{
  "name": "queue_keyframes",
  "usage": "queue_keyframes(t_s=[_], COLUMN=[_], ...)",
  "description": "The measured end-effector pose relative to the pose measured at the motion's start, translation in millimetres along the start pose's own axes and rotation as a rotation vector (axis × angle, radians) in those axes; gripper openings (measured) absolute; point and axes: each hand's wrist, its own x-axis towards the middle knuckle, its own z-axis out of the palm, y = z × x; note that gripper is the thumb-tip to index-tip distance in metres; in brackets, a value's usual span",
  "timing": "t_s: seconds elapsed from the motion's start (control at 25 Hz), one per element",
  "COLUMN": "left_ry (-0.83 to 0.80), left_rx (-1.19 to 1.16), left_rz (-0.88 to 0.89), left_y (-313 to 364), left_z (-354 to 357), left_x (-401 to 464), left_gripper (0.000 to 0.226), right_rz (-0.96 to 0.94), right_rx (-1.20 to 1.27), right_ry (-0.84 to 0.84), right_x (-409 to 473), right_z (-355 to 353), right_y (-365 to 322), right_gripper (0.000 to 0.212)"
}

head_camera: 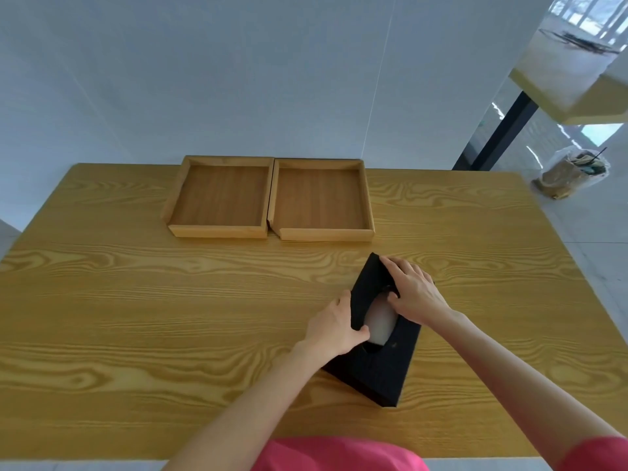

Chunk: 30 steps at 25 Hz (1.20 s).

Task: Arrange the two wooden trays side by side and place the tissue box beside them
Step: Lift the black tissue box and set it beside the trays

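Observation:
Two shallow wooden trays stand side by side at the table's far edge, the left tray [217, 198] touching the right tray [323, 200]. A black tissue box [390, 362] with white tissue in its oval slot lies at an angle on the near right of the table, apart from the trays. My left hand [334, 326] grips the box's left side, thumb at the slot. My right hand [413, 288] lies over the box's far end, fingers curled on its top edge.
The wooden table [136, 300] meets a white wall at the back. Beyond its right edge stand a second table with a black leg [499, 130] and a bag of rubbish [572, 171] on the floor.

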Motion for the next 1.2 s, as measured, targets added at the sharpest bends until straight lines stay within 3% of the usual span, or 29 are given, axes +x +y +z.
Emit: queue_keyframes(t_s=[0.2,0.44,0.68,1.0,1.2], left_ry=[-0.01,0.105,0.115,0.156,0.317], left_rx=[0.016,0.358,0.566,0.465,0.148], left_rz=[0.054,0.112,0.113,0.107,0.04], left_y=[-31,-87,-149,-205,-227], left_z=[-29,-106,-144,-149,-147], left_x=[0,-11,-19,-19,-34], left_gripper=[0.07,0.063,0.061,0.059,0.067], right_rz=[0.086,0.171,0.246,0.305,0.332], right_rx=[0.096,0.208,0.214,0.245,0.597], right_ry=[0.036,-0.014,-0.034,-0.024,-0.051], right_x=[-3,10,23,31,23], right_z=[-3,21,47,69,59], right_y=[-16,-92,-170,-220,-199], right_gripper=[0.066,0.077,0.077,0.078,0.072])
